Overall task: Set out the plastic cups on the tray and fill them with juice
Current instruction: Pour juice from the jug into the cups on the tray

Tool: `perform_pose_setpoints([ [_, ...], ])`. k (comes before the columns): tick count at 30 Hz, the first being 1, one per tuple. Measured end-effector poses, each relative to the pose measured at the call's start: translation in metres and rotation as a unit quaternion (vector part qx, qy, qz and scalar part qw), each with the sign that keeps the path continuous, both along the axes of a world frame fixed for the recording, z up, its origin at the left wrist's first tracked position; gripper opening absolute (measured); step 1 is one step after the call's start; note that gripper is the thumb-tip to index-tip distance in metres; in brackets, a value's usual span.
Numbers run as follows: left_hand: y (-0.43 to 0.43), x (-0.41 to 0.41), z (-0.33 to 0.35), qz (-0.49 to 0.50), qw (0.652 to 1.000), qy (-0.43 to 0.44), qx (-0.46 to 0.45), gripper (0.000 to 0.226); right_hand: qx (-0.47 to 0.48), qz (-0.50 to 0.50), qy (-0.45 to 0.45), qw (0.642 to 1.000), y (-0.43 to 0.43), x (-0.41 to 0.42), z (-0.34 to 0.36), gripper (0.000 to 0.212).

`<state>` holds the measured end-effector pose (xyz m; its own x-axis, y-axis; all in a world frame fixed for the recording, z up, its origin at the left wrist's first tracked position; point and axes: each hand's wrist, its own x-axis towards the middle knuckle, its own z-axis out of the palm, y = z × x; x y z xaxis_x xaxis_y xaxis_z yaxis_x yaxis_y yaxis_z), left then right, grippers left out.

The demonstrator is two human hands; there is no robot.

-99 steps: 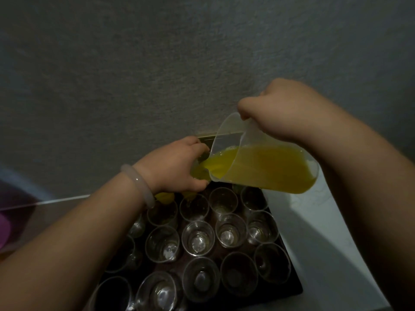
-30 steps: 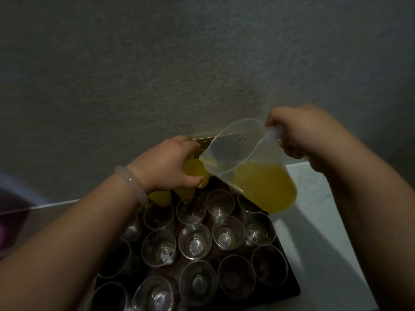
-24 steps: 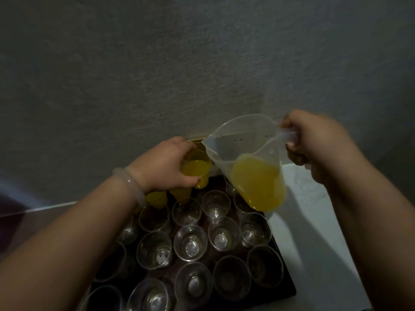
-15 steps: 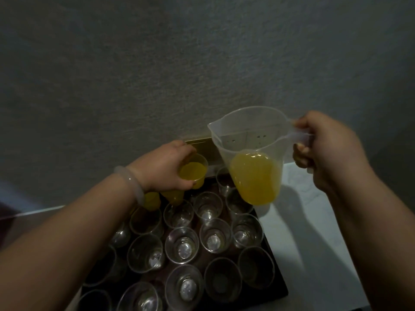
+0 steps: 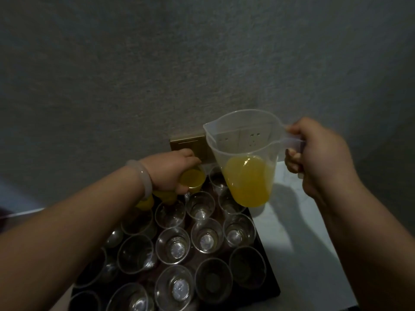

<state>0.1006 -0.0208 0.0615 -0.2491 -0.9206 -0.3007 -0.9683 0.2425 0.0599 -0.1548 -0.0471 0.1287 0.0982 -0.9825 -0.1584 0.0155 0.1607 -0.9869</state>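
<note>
A dark tray (image 5: 268, 274) holds several clear plastic cups, such as an empty cup (image 5: 173, 244). At the tray's far end my left hand (image 5: 169, 173) grips a cup filled with orange juice (image 5: 193, 179), low over the tray. Two more filled cups (image 5: 146, 202) stand just behind my wrist, partly hidden. My right hand (image 5: 318, 158) holds a clear plastic jug (image 5: 244, 158) by its handle, upright above the tray's far right corner, with juice in its lower part.
The tray lies on a white counter (image 5: 298, 232) that runs along its right side. A grey wall rises close behind, with a brass-coloured socket plate (image 5: 188, 144) just above the counter. A pale bangle (image 5: 142, 176) sits on my left wrist.
The jug has tipped back from pouring to upright and shifted right. The cup in my left hand has filled with juice and come down toward the tray.
</note>
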Motion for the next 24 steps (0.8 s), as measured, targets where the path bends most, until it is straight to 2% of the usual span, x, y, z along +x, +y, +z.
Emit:
perform_pose_setpoints([
  [4,-0.003,0.001,-0.006,-0.009,1.0,0.001,0.015,0.078,0.003,0.005,-0.013,1.0,0.001,0.001,-0.002,0.046],
  [9,-0.004,-0.001,-0.01,-0.04,0.999,-0.031,0.011,0.075,0.002,0.016,-0.011,1.0,-0.001,0.002,-0.005,0.057],
  [13,-0.007,-0.002,-0.013,-0.051,0.998,-0.045,0.018,0.074,0.001,0.004,0.0,1.0,-0.002,0.001,-0.005,0.044],
  [17,-0.009,0.0,-0.016,-0.052,0.997,-0.051,0.028,0.073,0.004,-0.001,-0.009,1.0,-0.004,0.0,-0.005,0.051],
  [21,-0.011,0.0,-0.019,-0.052,0.997,-0.048,0.034,0.072,0.01,-0.006,-0.009,1.0,-0.004,-0.001,-0.004,0.039],
  [24,-0.012,0.001,-0.02,-0.047,0.997,-0.044,0.039,0.072,0.009,-0.012,-0.008,1.0,-0.004,-0.001,-0.005,0.043],
])
